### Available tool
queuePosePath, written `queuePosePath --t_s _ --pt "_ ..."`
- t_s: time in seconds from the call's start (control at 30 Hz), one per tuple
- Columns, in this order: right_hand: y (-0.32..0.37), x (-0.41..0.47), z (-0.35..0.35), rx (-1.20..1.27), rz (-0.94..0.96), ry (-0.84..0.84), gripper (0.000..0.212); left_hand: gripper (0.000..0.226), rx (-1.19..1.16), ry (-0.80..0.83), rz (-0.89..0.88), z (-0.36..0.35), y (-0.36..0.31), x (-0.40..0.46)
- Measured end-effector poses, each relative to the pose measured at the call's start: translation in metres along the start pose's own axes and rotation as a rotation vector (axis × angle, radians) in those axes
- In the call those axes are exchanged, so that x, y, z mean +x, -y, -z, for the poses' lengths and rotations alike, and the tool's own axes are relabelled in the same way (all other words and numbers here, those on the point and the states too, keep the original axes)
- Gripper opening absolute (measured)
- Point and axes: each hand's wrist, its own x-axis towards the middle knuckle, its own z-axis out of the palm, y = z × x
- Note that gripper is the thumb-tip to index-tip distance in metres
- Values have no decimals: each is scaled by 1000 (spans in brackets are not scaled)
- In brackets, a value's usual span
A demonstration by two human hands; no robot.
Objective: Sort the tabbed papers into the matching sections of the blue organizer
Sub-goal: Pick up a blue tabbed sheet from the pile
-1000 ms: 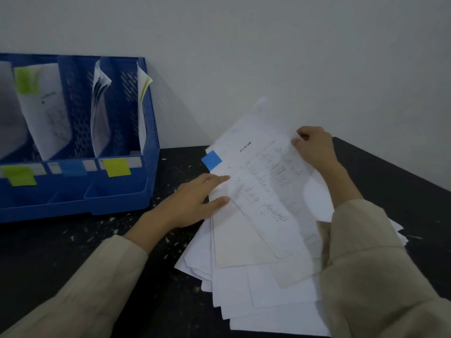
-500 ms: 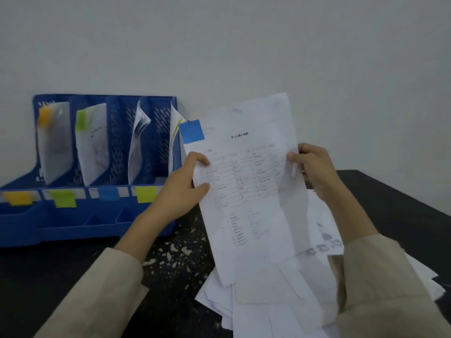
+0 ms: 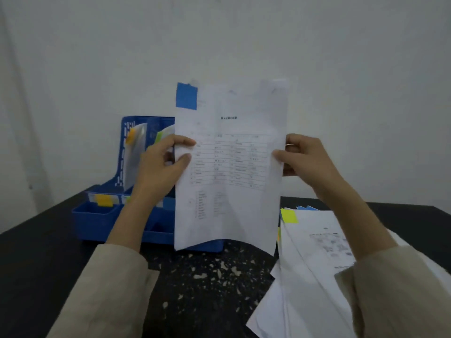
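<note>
Both hands (image 3: 161, 164) (image 3: 305, 157) hold blue-tabbed paper (image 3: 229, 167) upright.

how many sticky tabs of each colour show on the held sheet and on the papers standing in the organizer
blue tab: 1, on the held sheet
orange tab: 1, in the blue organizer
green tab: 1, in the next section
total: 3; the sheet hides the other sections

Dim, flat, bluish indoor light; soft motion blur overall, printed text unreadable, edges slightly bowed.
</note>
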Motion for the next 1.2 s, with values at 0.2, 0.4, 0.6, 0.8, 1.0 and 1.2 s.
queuePosePath --t_s 0.2,0.4,0.6,0.8,1.0,1.2 --pt "-6 12 -76 44 92 18 19 29 210 -135 -52 52 8 -2" --pt "-30 12 -131 -99 128 -13 23 28 231 -386 3 91 13 -5" --pt "-37 5 -155 -122 123 148 46 26 224 -523 54 118 14 -12" --pt "-40 6 -163 -175 96 264 59 30 244 -646 82 123 15 -13" --pt "-44 7 -155 -165 75 267 60 29 248 -732 2 107 7 -8" --pt "-44 7 -155 -102 57 259 58 29 380 -872 -236 78 -3 -4"
